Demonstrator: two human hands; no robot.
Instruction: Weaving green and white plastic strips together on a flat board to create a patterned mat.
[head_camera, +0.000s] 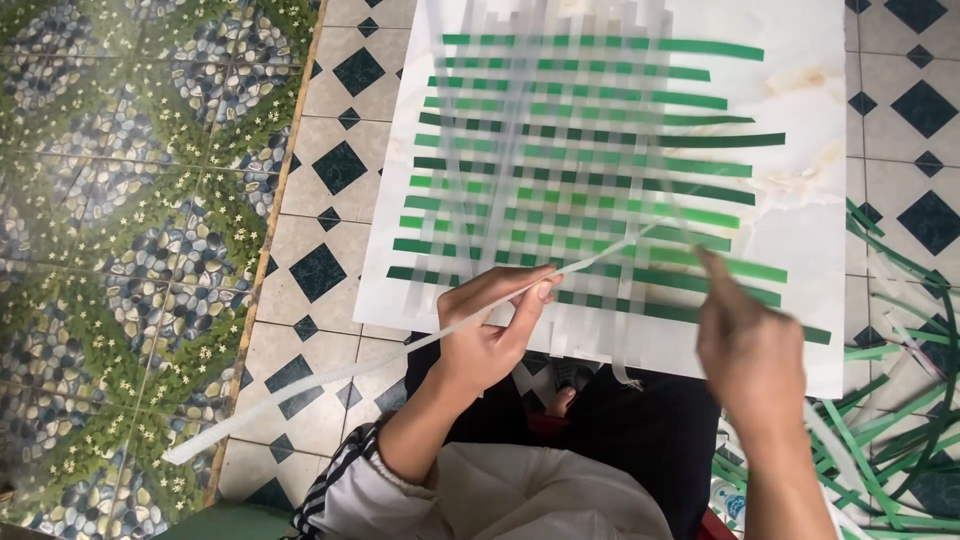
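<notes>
A weave of green and translucent white strips (580, 170) lies on a white marble-look board (800, 80). My left hand (490, 330) pinches a long white strip (300, 390) that runs from the lower left floor up across the weave toward the right. My right hand (745, 345) hovers over the weave's lower right edge, blurred, with its index finger pointing at the green strips there. Whether it holds anything is unclear.
The board rests over my lap on a tiled floor with dark diamonds (340, 165). A pebble-and-leaf patterned floor (120, 200) spreads on the left. Loose green and white strips (890, 420) are piled at the lower right.
</notes>
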